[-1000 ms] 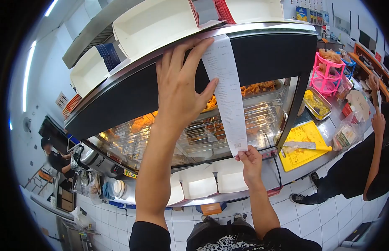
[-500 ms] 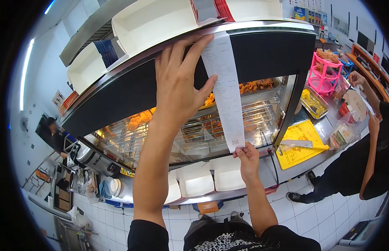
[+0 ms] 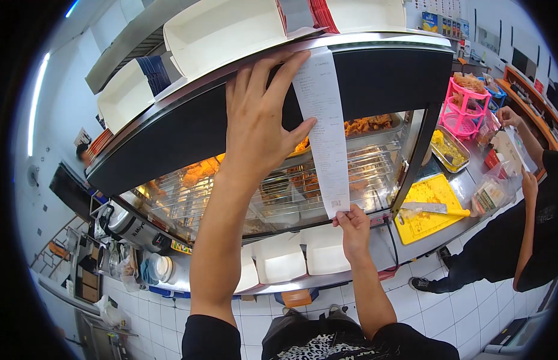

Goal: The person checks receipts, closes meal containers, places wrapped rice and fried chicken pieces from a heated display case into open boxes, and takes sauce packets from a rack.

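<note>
Left hand (image 3: 261, 117) reaches high; the right hand (image 3: 352, 227) sits lower. Beneath the metal edge (image 3: 375, 39) of the food warmer (image 3: 198, 123), bare black panel (image 3: 387, 81) lies right of the receipt (image 3: 327, 135), which hangs slightly aslant. Left fingers spread wide, index finger and thumb on its left side; right thumb and fingers pinch its bottom end.

I hold a long, narrow white receipt (image 3: 324, 132), lines of dark print (too fine to read) running down it and a small square code (image 3: 336, 204) near its bottom. It hangs nearly flat, slightly slanted, before the display cabinet (image 3: 393, 78), top over the cabinet's black upper front, lower end near its base.
</note>
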### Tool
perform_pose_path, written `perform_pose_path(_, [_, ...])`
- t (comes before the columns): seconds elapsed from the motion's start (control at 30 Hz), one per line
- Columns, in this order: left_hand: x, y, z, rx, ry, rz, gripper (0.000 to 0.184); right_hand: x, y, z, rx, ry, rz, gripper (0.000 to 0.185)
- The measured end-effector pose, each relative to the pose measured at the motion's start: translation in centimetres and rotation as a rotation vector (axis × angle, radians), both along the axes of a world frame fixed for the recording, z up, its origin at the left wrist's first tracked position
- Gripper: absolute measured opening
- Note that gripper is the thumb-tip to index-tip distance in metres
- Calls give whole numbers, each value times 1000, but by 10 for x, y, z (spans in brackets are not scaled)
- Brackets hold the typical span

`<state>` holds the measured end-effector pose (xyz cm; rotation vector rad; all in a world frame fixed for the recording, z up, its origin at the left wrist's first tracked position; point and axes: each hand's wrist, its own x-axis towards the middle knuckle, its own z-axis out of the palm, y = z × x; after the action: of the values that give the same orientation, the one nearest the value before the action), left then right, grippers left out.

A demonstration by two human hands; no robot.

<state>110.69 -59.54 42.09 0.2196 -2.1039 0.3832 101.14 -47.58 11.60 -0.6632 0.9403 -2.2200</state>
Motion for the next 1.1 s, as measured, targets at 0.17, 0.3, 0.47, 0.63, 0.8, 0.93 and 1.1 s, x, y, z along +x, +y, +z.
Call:
perform_pose_path(0.17, [0,0,1,2,-3,2,92,0,0,1,4,3,-2,8])
perform_pose_path(0.3, [0,1,1,2,-3,3,92,0,1,3,6,8,0,8])
perform_pose_path(0.47, [0,2,1,15,-7,9,92,-1,1,2,18,15,1,10])
perform_pose_path(0.63, [0,0,0,5,-7,7,91,-2,2,1,2,-3,9,12])
perform_pose_path(0.8, [4,5,-2,-26,15,57,96,2,2,-5,80,127,-45,19])
perform_pose_path(0.93, [4,4,-1,3,-20,53,93,8,-11,-16,32,15,-33,15])
perform_pose_path(1.1, [-2,-11,-10,-52,22,112,96,4,-14,-21,-35,-2,17,5])
